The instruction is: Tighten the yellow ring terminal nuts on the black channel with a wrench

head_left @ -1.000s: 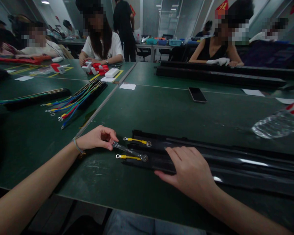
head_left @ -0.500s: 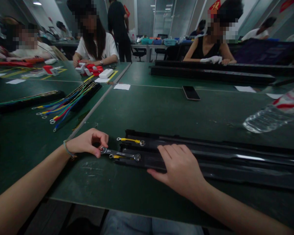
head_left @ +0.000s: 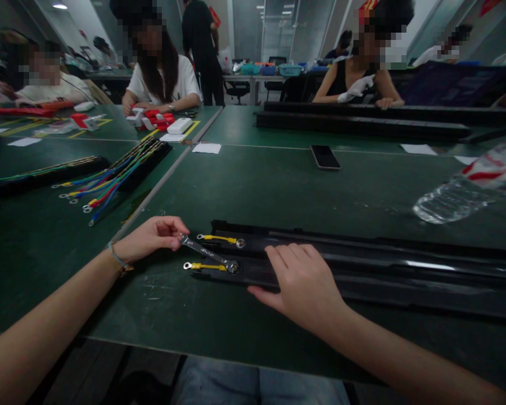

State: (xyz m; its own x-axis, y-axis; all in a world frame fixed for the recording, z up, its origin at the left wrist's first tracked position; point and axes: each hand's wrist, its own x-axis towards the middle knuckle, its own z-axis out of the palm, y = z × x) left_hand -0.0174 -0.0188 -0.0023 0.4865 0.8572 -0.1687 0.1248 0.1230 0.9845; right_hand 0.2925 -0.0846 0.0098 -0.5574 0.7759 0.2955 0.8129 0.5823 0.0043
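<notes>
My left hand (head_left: 150,241) pinches one end of a metal combination wrench (head_left: 206,252) between thumb and fingers. The wrench's other end sits over a fastener on the nearer of two long black channel-shaped rails (head_left: 375,287), which lie side by side. A short yellow wire (head_left: 204,266) with a ring terminal comes out beside that fastener. On the farther rail, a second yellow wire (head_left: 220,239) runs to a bolt head (head_left: 240,243). Across the nearer rail lies my right hand (head_left: 306,278), fingers over the top and thumb on the near side, holding it.
Bundles of coloured wires (head_left: 113,180) with ring terminals lie at left. Beyond the rails are a phone (head_left: 325,157), a paper slip (head_left: 207,148) and a plastic bottle (head_left: 455,194) on its side. People sit across the green table (head_left: 253,191), one beside more black rails (head_left: 362,122).
My left hand has swung its end of the wrench away from me, turning it about the fastener; the nearer yellow wire shows more. My right hand stays on the rail.
</notes>
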